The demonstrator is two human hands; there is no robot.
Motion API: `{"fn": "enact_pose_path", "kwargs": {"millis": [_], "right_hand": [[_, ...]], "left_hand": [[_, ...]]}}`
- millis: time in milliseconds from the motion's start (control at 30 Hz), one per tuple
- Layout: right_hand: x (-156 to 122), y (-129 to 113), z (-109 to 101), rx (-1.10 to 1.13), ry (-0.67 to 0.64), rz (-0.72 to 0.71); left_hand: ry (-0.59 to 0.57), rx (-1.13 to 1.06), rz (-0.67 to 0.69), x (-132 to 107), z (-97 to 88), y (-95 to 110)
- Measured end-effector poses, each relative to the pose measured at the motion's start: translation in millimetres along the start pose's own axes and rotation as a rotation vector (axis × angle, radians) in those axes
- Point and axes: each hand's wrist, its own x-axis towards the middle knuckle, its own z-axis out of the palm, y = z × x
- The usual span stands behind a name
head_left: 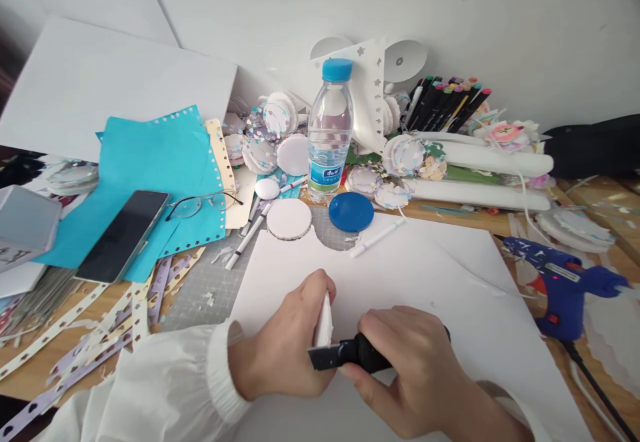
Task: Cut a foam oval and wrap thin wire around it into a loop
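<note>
In the middle front, my left hand (pixel 293 342) is closed around a white foam disc (pixel 325 322), held on edge with its rim facing right. My right hand (pixel 413 369) grips the black handle of a utility knife (pixel 325 357). The knife's dark blade lies against the lower end of the disc's rim. Both hands are over a large white foam board (pixel 440 262) with a curved notch in its far edge. Near that notch sit a round white foam disc (pixel 289 218) and a blue round lid (pixel 351 211). A white marker (pixel 379 237) lies on the board.
A water bottle (pixel 330 132) stands behind the board. At right is a blue glue gun (pixel 555 282) with its cord. Leftward lie a phone (pixel 123 235), glasses (pixel 205 203), blue paper (pixel 155 155) and punched paper strips (pixel 95 355). Behind are black markers (pixel 440 109) and decorated foam discs (pixel 260 155).
</note>
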Motion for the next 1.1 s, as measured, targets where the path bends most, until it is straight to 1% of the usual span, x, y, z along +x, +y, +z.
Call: {"fn": "enact_pose_path", "kwargs": {"millis": [100, 333, 533, 633, 867, 967, 1100], "right_hand": [[0.9, 0.0, 0.5, 0.002, 0.003, 0.007], [0.3, -1.0, -0.5, 0.011, 0.006, 0.001], [-1.1, 6.8, -2.4, -0.003, 0.003, 0.012], [0.2, 6.9, -1.4, -0.013, 0.003, 0.015], [3.6, -1.9, 1.4, 0.021, 0.010, 0.013], [1.5, 6.0, -3.8, 0.005, 0.027, 0.029], [-3.0, 23.6, -14.1, -0.064, 0.114, 0.098]], "left_hand": [[0.002, 0.002, -0.006, -0.4, 0.0, 1.0], [-0.001, 0.017, 0.053, 1.0, 0.2, -0.6], [0.006, 0.001, 0.015, 0.9, -3.6, 1.0], [0.001, -0.009, 0.011, 0.5, -3.4, 0.9], [-0.014, -0.029, 0.096, 2.0, 2.7, -3.3], [-0.010, -0.008, 0.092, 0.2, -0.2, -0.5], [-0.026, -0.003, 0.065, -2.1, -7.3, 4.8]]}}
